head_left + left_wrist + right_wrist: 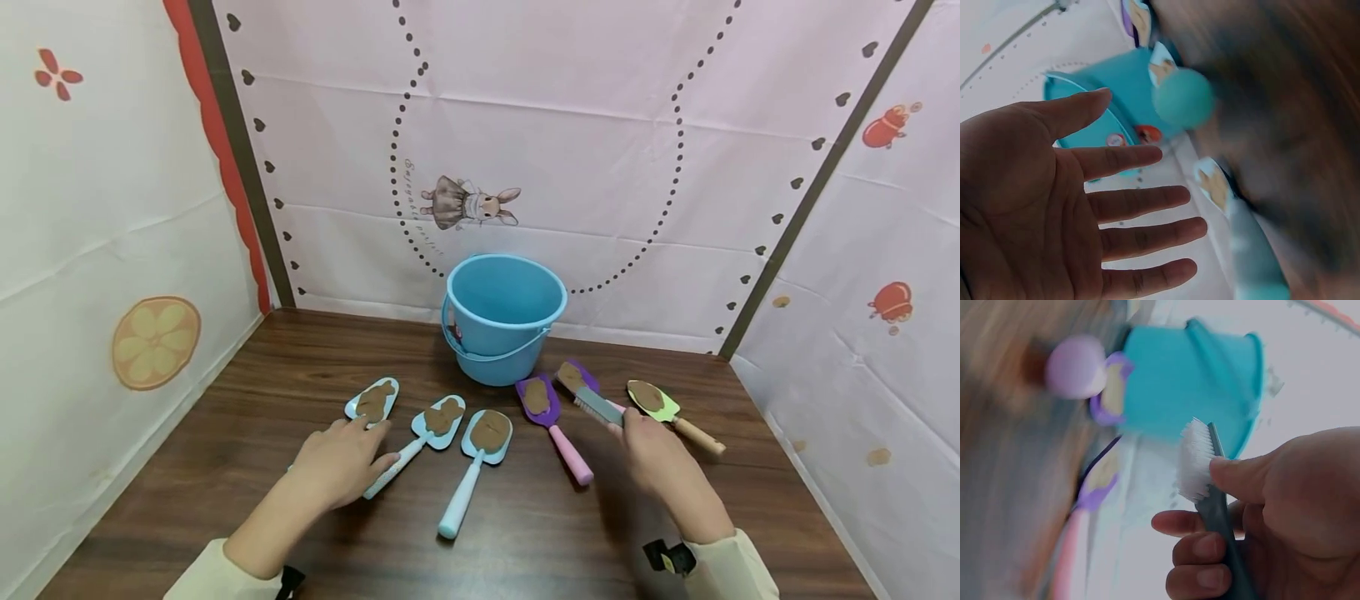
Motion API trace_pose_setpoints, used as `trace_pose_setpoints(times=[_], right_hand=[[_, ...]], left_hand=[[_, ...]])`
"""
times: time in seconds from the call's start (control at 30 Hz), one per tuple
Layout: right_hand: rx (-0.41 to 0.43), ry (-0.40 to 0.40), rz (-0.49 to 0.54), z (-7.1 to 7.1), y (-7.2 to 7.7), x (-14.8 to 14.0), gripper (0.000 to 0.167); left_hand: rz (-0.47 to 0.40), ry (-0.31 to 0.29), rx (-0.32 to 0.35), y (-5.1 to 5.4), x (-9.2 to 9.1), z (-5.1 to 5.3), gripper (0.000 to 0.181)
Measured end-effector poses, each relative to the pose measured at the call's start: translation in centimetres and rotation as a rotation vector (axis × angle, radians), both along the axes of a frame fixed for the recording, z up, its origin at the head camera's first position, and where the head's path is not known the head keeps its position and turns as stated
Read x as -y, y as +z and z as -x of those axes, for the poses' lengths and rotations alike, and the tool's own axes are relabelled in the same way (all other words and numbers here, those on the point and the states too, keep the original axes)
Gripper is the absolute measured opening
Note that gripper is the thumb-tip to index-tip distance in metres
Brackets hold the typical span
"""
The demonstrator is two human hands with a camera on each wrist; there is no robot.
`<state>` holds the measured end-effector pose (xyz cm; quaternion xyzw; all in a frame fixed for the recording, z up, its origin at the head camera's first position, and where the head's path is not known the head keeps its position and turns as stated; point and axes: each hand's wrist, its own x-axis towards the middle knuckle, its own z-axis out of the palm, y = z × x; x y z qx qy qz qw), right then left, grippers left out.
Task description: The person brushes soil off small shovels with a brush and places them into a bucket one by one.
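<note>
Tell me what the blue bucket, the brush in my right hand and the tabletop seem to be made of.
Blue bucket: probably plastic with a slight sheen, by its smooth, evenly coloured wall. Brush: likely matte plastic, by its plain grey body; the fine white bristles look synthetic. Tabletop: wood or wood-look laminate, by its dark brown grain, with a soft gloss where light reflects.

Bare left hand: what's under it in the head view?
A pale-blue shovel: its blade and brown patch show; the left hand hides most of its handle.
</note>
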<state>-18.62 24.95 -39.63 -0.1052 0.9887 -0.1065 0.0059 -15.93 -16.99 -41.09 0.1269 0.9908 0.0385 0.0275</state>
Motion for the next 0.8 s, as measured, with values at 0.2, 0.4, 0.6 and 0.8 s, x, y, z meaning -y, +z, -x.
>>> trace_pose_setpoints(times=[0.2,0.4,0.6,0.8], right_hand=[[-0.076,0.063,0.015,-1.0,1.8,2.7,0.027],[-0.160,0.121,0.039,-1.6,3.0,4.9,0.026],[-0.246,0.165,0.048,-2.3,3.7,6.4,0.024],[-0.297,0.203,0.057,-2.5,4.0,7.7,0.025]], left_hand=[[0.015,0.069,-0.009,-0.8,2.3,0.4,0.052],[0.007,0.104,-0.021,-1.9,4.0,1.7,0.045],[-0.009,0.114,-0.004,-2.6,4.7,2.9,0.041],[-0.001,0.149,-0.011,-3.5,5.3,3.5,0.037]])
